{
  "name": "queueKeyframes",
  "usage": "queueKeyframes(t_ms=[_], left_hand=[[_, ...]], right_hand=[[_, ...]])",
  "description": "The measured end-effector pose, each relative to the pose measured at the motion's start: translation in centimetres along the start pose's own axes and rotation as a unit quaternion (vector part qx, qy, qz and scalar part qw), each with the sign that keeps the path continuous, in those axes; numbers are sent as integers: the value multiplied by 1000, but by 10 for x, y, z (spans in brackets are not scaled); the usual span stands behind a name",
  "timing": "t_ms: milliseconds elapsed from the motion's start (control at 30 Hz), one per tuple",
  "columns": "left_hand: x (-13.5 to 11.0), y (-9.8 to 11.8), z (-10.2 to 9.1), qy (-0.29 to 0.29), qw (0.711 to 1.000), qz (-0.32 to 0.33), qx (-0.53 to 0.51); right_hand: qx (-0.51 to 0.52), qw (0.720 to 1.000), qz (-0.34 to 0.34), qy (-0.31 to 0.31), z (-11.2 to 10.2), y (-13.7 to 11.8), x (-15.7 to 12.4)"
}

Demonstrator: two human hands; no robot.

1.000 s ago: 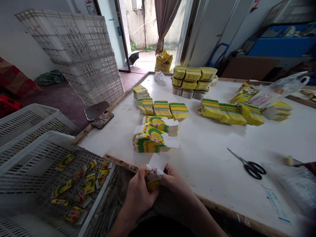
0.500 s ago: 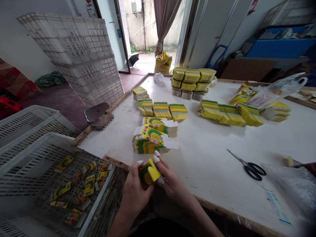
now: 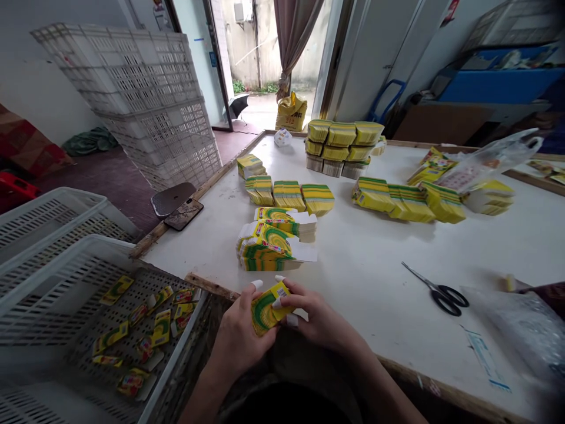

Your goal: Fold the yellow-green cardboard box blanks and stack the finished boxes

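Between my hands, just over the table's front edge, is a small yellow and green carton [image 3: 265,310]. My left hand [image 3: 241,330] is closed around its left side and lower edge. The fingers of my right hand [image 3: 311,312] press on its right end, where a flap with a barcode lies. White covers sit on several of my fingertips. Right beyond my hands, a stack of flat cartons [image 3: 267,247] lies on the white table [image 3: 353,277]. Down to the left, a white plastic crate [image 3: 163,383] holds several folded cartons [image 3: 161,328].
Black-handled scissors [image 3: 441,294] and clear plastic wrap [image 3: 518,324] lie to the right. Bundled cartons [image 3: 344,141] are piled at the back, with another row [image 3: 410,201] nearer. A phone [image 3: 184,213] rests at the left table edge. Tall stacked crates [image 3: 145,88] stand behind.
The carton has turned so its broad printed face shows, and its end flap now lies down under my right fingers. My right hand has shifted slightly right.
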State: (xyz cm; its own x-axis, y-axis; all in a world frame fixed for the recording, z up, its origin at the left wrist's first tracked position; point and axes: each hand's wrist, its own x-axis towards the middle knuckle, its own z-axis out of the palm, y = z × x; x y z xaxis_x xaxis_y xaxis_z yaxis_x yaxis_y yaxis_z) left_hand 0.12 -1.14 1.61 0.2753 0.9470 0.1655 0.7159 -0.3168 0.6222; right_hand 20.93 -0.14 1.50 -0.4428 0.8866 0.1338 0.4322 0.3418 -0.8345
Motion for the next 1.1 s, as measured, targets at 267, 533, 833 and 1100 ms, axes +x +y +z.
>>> queueKeyframes(t_ms=[267, 533, 833, 1100], left_hand=[[1, -7, 9, -10, 994, 74, 80], [0, -7, 15, 79, 997, -11, -19], [1, -44, -26, 421, 521, -349, -655], [3, -32, -4, 365, 531, -368, -671]], right_hand=[[105, 994, 3, 37, 14, 12, -3], [309, 945, 43, 95, 42, 10, 7], [-85, 952, 72, 285, -11, 21, 70], [-106, 957, 105, 247, -19, 26, 85]])
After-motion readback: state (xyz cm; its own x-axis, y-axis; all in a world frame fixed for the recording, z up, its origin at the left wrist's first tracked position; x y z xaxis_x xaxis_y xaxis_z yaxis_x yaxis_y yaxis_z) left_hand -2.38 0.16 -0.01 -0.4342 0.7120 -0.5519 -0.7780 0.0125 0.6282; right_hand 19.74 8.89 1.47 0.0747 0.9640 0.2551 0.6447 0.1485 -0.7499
